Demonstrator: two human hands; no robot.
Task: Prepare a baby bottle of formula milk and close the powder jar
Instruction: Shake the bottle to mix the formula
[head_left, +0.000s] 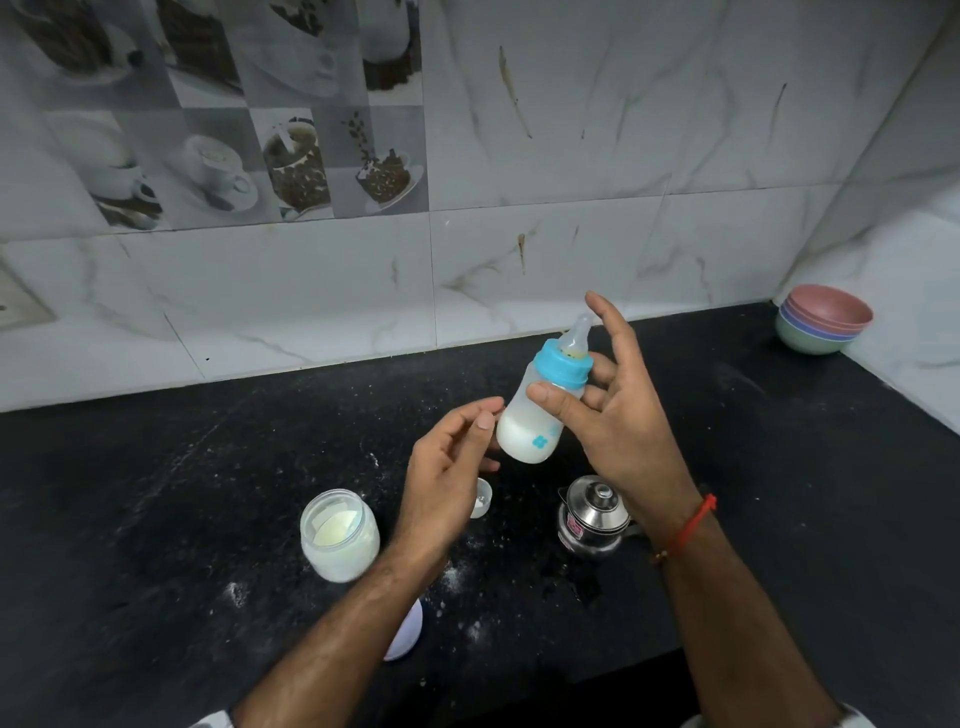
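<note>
Now the right hand (618, 415) holds the baby bottle (540, 400) tilted above the worktop (156, 493), thumb and fingers clasped on it.
Left hand (449, 462) is loosely curled, grasping nothing, and partly hides the small cap (480, 498); the powder jar (340, 535) stands open, its lid (408, 631) half hidden under the forearm.

right hand (618, 415) holds milky baby bottle (535, 410) tilted above open powder jar (340, 535)

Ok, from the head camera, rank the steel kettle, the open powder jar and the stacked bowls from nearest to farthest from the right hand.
1. Steel kettle: on the counter just below the right hand, which holds the baby bottle.
2. Open powder jar: farther left, beyond the left hand.
3. Stacked bowls: farthest, in the back right corner against the wall.
</note>
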